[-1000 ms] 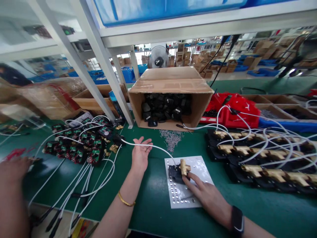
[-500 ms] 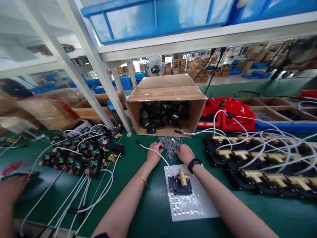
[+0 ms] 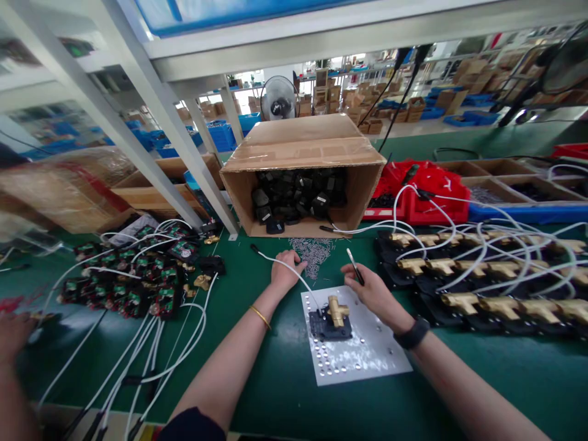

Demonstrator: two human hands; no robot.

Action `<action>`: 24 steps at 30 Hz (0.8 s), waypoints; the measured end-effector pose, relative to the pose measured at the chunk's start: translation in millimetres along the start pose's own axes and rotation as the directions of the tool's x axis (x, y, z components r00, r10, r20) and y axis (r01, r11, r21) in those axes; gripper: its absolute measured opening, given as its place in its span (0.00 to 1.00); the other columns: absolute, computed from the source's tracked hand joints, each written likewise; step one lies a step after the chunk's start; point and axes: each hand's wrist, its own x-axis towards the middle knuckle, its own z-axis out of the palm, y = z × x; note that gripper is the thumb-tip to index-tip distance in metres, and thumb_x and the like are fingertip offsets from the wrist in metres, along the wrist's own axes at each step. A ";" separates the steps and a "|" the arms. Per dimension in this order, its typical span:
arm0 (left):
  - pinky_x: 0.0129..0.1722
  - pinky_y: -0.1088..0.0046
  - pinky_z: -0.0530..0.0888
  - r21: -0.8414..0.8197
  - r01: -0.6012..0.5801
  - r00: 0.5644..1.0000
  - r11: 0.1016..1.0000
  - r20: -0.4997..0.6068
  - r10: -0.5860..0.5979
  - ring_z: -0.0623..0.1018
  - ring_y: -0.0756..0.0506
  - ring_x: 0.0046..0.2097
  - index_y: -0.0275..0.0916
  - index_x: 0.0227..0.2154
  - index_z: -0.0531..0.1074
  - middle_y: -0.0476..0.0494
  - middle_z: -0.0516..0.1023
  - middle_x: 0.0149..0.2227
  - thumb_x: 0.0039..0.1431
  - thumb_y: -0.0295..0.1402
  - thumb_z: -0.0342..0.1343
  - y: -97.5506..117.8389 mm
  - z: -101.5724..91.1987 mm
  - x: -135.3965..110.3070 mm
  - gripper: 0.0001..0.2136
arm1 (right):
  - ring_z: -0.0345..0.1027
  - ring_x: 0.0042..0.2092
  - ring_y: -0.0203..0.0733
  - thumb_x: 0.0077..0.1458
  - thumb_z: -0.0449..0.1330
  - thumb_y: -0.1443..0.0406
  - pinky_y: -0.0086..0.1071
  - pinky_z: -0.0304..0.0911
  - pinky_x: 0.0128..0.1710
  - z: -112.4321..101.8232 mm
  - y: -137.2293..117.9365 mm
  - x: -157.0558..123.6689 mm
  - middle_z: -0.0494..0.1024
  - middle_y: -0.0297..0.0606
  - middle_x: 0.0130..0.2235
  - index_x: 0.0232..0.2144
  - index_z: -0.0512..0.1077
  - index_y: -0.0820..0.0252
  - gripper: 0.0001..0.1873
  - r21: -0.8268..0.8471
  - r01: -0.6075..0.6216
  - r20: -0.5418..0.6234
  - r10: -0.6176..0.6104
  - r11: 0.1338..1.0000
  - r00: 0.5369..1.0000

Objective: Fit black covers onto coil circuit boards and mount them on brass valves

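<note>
My left hand [image 3: 285, 273] rests at the left edge of a pile of small screws [image 3: 313, 252] on the green bench. Its thumb and fingertips are curled together; whatever they may hold is too small to make out. In my right hand [image 3: 370, 291] is a slim pen-like tool [image 3: 354, 266], pale at its raised end and dark near the fingers. Just left of that hand, a black housing with a brass tee fitting [image 3: 337, 311] lies on a white plate [image 3: 362, 361] with round metal spots. A white cable [image 3: 287, 265] runs from the housing past my left hand.
Behind the screws, a cardboard box [image 3: 303, 144] lies open with black parts inside. Rows of brass-fitted units [image 3: 468, 269] with white cables fill the right. Circuit-board assemblies [image 3: 133, 269] sit left, near another person's hand [image 3: 16, 334]. A metal shelf post [image 3: 179, 122] rises at left.
My right hand has drawn back from the screws, toward me and to the right, with the tool raised. My left hand stays beside the pile. The camera view has shifted slightly.
</note>
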 end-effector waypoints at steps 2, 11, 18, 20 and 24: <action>0.42 0.65 0.67 0.018 0.058 0.998 0.998 -0.004 -0.058 0.72 0.41 0.40 0.37 0.23 0.71 0.40 0.73 0.31 0.49 0.36 0.59 5.2 5.0 3.3 0.08 | 0.65 0.31 0.40 0.51 0.56 0.59 0.32 0.61 0.29 -3.0 6.2 -20.6 0.72 0.36 0.30 0.34 0.69 0.61 0.11 0.105 -0.036 -0.009 0.037 0.994 0.999; 0.42 0.65 0.67 -0.076 0.135 0.991 0.988 0.028 -0.133 0.74 0.41 0.39 0.38 0.18 0.71 0.40 0.74 0.27 0.49 0.28 0.55 15.2 11.5 4.1 0.07 | 0.65 0.26 0.39 0.45 0.61 0.60 0.31 0.58 0.25 6.3 13.9 -50.2 0.75 0.36 0.24 0.27 0.75 0.63 0.10 0.191 -0.165 -0.009 0.170 0.968 0.985; 0.43 0.67 0.67 -0.360 0.111 0.990 0.926 -0.045 -0.136 0.72 0.45 0.36 0.38 0.20 0.67 0.46 0.70 0.26 0.47 0.24 0.53 7.2 9.0 -9.2 0.05 | 0.69 0.29 0.43 0.47 0.59 0.65 0.34 0.62 0.30 10.3 4.5 -43.0 0.78 0.38 0.28 0.27 0.76 0.61 0.07 0.091 -0.043 -0.021 0.045 0.995 0.999; 0.38 0.70 0.68 -0.473 0.120 0.986 0.873 -0.043 -0.159 0.71 0.47 0.33 0.38 0.23 0.67 0.48 0.69 0.25 0.49 0.25 0.52 5.2 6.7 -21.6 0.03 | 0.70 0.32 0.45 0.47 0.57 0.68 0.36 0.63 0.34 11.2 4.4 -43.7 0.79 0.39 0.30 0.27 0.76 0.60 0.07 0.067 0.020 -0.014 -0.019 0.998 1.000; 0.31 0.75 0.69 -0.689 0.164 0.984 0.706 0.063 -0.166 0.73 0.50 0.29 0.35 0.35 0.69 0.49 0.72 0.26 0.50 0.30 0.53 6.1 4.7 -59.2 0.09 | 0.72 0.40 0.44 0.44 0.53 0.75 0.36 0.64 0.43 14.0 11.6 -49.4 0.79 0.38 0.36 0.31 0.77 0.58 0.15 0.057 0.174 0.013 -0.175 0.983 0.984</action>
